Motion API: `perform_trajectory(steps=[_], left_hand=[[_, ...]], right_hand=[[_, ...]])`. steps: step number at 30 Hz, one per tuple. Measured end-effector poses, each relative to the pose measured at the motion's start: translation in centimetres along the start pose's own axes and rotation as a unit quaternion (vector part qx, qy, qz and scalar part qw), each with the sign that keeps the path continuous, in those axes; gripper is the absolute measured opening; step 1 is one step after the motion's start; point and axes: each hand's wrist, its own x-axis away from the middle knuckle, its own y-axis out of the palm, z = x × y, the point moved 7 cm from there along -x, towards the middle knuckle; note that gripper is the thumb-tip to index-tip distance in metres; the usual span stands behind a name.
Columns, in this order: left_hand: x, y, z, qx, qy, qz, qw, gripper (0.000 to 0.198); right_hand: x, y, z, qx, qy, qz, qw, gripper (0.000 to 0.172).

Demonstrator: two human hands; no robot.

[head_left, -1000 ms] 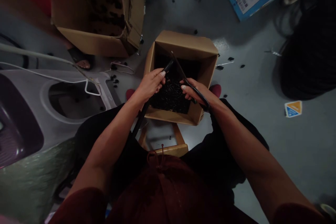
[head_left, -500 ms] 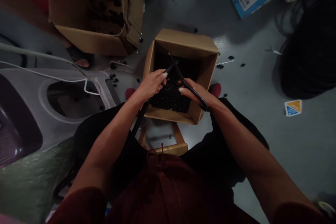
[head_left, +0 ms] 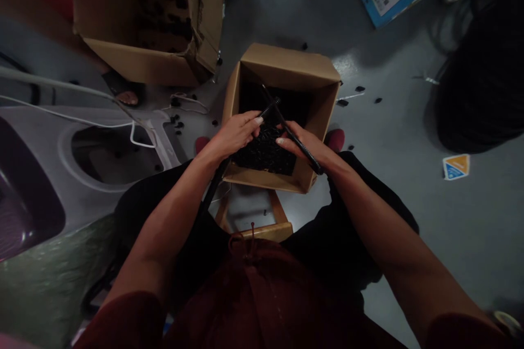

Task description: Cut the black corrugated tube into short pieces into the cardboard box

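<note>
Over a small open cardboard box point(head_left: 286, 57), my left hand point(head_left: 239, 132) is closed around a black ribbed tube point(head_left: 271, 109). One end of this tube sticks out past the thumb, up and to the right. A long black length runs back beneath my left wrist. My right hand point(head_left: 301, 139) grips a long, thin black hand tool point(head_left: 301, 147) with a narrow pointed tip; its exact kind is unclear. The tool crosses close to the tube's end, and I cannot tell whether they touch. Many small black pieces point(head_left: 266, 152) lie inside the box below both hands.
A larger cardboard box point(head_left: 135, 57) with black pieces stands at upper left, near another person's foot point(head_left: 127, 98). A grey plastic stool point(head_left: 172, 147) is at left. Black bits dot the floor. A blue package point(head_left: 380, 5) and a big black coil point(head_left: 478, 76) are at right.
My left hand has shifted very slightly right with the tube, whose end sits a touch lower. The right hand and its tool have barely moved.
</note>
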Motion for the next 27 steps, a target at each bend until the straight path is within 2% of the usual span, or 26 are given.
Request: perform_trajectory(steps=[6,17,22,27], left_hand=[[0.0,-0.2,0.0,-0.008,-0.01,0.006,1.0,0.016],[0.0,-0.1,-0.3,-0.047,-0.033,0.01,0.998,0.027],[-0.3,-0.2,-1.4,-0.106,-0.073,0.012,0.992,0.03],[-0.3,-0.1,-1.9,-0.118,-0.096,0.012,0.988,0.031]], right_hand=[[0.2,0.0,-0.7,0.045,0.013,0.023,0.999,0.044],[0.2,0.5,-0.2,0.098,0.03,0.017,0.995,0.024],[0.1,1.3,0.5,0.147,0.043,-0.001,0.988,0.021],[0.0,1.8,0.7,0.173,0.04,-0.018,0.984,0.021]])
